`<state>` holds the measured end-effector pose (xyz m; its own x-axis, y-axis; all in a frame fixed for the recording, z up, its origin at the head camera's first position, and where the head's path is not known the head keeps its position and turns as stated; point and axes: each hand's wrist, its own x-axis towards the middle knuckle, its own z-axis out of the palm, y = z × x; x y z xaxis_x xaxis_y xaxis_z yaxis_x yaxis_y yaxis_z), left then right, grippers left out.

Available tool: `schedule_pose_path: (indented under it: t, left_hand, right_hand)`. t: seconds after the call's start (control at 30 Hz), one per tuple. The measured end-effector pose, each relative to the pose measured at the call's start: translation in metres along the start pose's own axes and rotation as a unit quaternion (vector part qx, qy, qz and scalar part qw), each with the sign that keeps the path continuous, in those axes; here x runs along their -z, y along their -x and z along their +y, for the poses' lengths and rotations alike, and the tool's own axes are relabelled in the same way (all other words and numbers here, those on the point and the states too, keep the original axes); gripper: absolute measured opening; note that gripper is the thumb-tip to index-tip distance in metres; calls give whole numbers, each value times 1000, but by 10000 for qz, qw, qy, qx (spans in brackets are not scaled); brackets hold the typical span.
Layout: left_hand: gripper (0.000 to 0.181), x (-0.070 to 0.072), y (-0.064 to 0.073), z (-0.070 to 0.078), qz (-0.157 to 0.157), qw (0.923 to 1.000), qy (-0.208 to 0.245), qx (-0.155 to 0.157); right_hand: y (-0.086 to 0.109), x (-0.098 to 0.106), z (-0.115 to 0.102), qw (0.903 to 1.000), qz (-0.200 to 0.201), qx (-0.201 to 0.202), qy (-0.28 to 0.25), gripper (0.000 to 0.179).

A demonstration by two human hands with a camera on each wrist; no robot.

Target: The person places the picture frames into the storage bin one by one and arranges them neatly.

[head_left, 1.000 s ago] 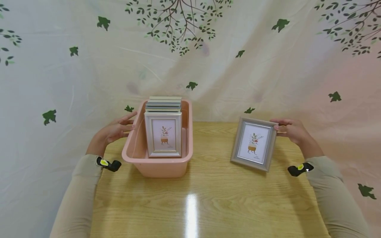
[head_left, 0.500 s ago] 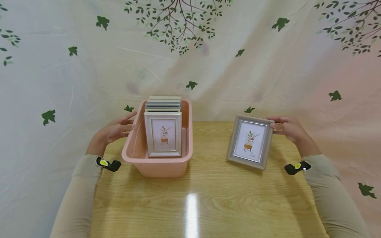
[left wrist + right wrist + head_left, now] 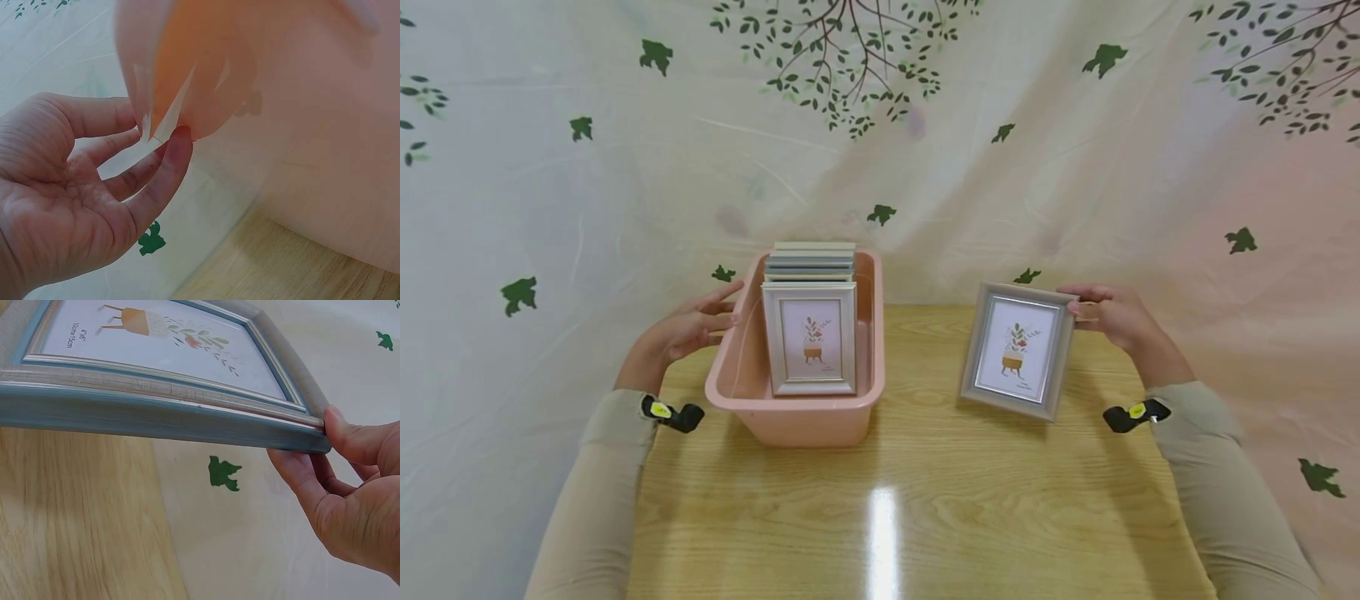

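My right hand [image 3: 1112, 315] pinches the upper right corner of a grey-brown picture frame [image 3: 1063, 354], thumb on its front and fingers behind. The frame tilts slightly, its potted-plant print facing me; in the right wrist view its bluish side edge [image 3: 156, 422] is above the wood table. My left hand [image 3: 681, 332] is at the left side of a pink plastic tub [image 3: 805, 425], its extended fingers [image 3: 169, 169] against the outer wall just below the rim. Inside the tub a pale silver picture frame [image 3: 812, 388] stands upright, several more frames [image 3: 810, 262] lined up behind it.
The tub stands on a wood-grain table [image 3: 970, 500], near its back left. Behind the table hangs a pale cloth backdrop [image 3: 962, 183] printed with green leaves and branches. Each sleeve cuff carries a small black wrist camera [image 3: 673, 414].
My right hand has moved left with the grey-brown picture frame, bringing it nearer the tub and slightly higher in the view. My left hand and the tub stay in place.
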<state>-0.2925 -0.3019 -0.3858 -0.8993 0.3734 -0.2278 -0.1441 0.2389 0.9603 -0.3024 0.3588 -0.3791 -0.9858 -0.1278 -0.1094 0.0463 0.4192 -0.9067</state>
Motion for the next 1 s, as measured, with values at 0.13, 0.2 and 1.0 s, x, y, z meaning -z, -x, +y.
schedule_pose_path:
  t: [0.13, 0.2, 1.0]
  left_hand:
    - [79, 0, 0, 0, 12, 10000, 32, 14]
    - [79, 0, 0, 1, 7, 10000, 72, 16]
    - [79, -2, 2, 2, -18, 10000, 39, 3]
  right_hand:
    - [-2, -4, -6, 10000, 22, 72, -49, 46]
    - [-3, -7, -11, 9999, 40, 98, -29, 45]
    - [-5, -33, -56, 9958, 33, 433, -802, 41]
